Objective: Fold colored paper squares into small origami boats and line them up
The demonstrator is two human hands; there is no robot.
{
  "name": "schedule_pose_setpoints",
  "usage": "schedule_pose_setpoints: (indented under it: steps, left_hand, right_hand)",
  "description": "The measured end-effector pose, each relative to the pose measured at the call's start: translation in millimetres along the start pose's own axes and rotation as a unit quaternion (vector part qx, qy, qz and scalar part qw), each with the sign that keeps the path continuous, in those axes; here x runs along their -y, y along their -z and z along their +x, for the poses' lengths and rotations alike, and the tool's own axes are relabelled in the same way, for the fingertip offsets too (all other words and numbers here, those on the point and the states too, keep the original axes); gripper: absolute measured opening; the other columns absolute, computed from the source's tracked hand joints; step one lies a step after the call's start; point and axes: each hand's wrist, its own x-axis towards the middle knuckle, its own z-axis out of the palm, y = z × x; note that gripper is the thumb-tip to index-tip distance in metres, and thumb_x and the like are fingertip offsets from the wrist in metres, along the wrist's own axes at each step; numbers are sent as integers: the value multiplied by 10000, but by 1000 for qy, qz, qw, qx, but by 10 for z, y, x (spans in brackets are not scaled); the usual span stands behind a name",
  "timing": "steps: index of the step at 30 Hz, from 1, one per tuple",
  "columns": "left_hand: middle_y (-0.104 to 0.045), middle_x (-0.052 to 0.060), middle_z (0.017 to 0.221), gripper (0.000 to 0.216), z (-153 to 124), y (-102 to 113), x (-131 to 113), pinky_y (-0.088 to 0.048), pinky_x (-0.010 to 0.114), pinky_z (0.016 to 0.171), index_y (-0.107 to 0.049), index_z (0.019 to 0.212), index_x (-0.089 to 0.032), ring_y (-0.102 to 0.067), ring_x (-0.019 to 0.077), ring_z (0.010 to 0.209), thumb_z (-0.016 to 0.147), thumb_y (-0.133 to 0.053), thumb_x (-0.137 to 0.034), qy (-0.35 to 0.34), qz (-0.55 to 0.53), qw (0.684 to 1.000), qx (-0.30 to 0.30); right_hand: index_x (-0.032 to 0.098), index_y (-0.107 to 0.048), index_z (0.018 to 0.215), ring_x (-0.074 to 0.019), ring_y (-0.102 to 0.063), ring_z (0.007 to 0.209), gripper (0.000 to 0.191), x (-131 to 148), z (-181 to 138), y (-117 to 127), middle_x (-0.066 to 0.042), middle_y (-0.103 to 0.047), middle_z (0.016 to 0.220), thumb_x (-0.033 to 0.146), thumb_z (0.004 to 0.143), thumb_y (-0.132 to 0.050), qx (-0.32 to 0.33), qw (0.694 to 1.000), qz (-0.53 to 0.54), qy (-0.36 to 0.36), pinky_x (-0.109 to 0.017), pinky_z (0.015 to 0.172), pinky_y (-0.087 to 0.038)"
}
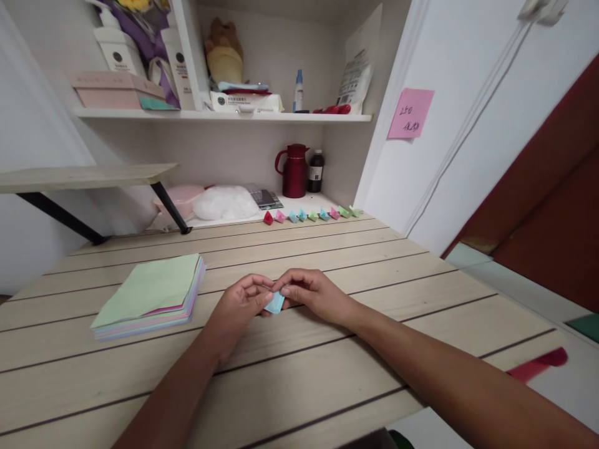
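A small folded piece of light blue paper [276, 303] is pinched between both hands just above the wooden table [299, 374]. My left hand [243, 300] grips its left side, thumb on top. On its upper right side, my right hand [314, 292] presses with thumb and forefinger. The fingers hide part of the paper's far edge. To the left lies a stack of coloured paper sheets [152, 290], pale green on top. Along the table's back edge stands a row of several small folded paper pieces [313, 215] in red, pink, blue and green.
Behind the table is a white shelf [224, 115] with a red jug [294, 171], a dark bottle [316, 172] and a white plastic bag [227, 202]. A small raised stand [88, 177] sits at left. Something red [538, 365] shows by the right table edge.
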Motion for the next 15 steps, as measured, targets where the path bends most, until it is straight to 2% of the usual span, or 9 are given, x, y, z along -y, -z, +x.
schedule_pose_setpoints:
  steps: [4, 6, 8, 11, 13, 15]
  left_hand:
    - [-682, 36, 837, 368, 13, -31, 25, -483, 282, 733, -604, 1067, -173, -634, 157, 772, 754, -706, -337, -4, -2, 1000, 3]
    - [-671, 24, 831, 390, 37, -39, 61, -486, 283, 742, -609, 1067, -178, -637, 160, 784, 728, -725, -329, -12, 8, 1000, -14]
    - [-661, 17, 815, 356, 64, -39, 100, -487, 278, 736, -633, 1014, -180, -631, 162, 791, 705, -734, -324, -29, 26, 999, -27]
    - [-656, 17, 836, 297, 87, -29, 125, -484, 265, 737, -655, 967, -184, -621, 160, 823, 707, -719, -313, -55, 47, 996, -51]
    - [-652, 9, 829, 291, 89, -21, 111, -481, 252, 725, -656, 966, -184, -619, 150, 811, 705, -717, -299, -62, 48, 994, -79]
    - [-647, -5, 792, 296, 89, -18, 87, -481, 243, 708, -650, 960, -183, -617, 138, 770, 692, -723, -286, -65, 37, 992, -103]
  right_hand:
    - [153, -662, 849, -133, -633, 694, 235, -35, 24, -2, -5, -652, 728, 357, 769, -747, -34, 999, 25, -11, -293, 710, -531]
    - [164, -652, 894, -129, -633, 675, 252, -32, 32, -5, 6, -643, 727, 335, 749, -766, -40, 999, 30, -6, -286, 688, -529]
    - [187, -629, 1012, -130, -641, 677, 351, -14, 35, -10, 12, -650, 772, 320, 728, -787, -40, 998, 42, 1, -289, 689, -528]
    - [197, -572, 1167, -138, -661, 680, 462, 15, 39, -18, 12, -653, 782, 386, 780, -739, -41, 997, 65, -10, -306, 719, -524]
    - [174, -580, 1156, -136, -659, 651, 440, 18, 47, -19, 4, -653, 753, 460, 833, -664, -50, 995, 75, -31, -307, 712, -520]
    - [156, -613, 1070, -124, -644, 623, 415, 4, 62, -21, -7, -660, 761, 472, 810, -684, -54, 994, 79, -49, -293, 684, -518]
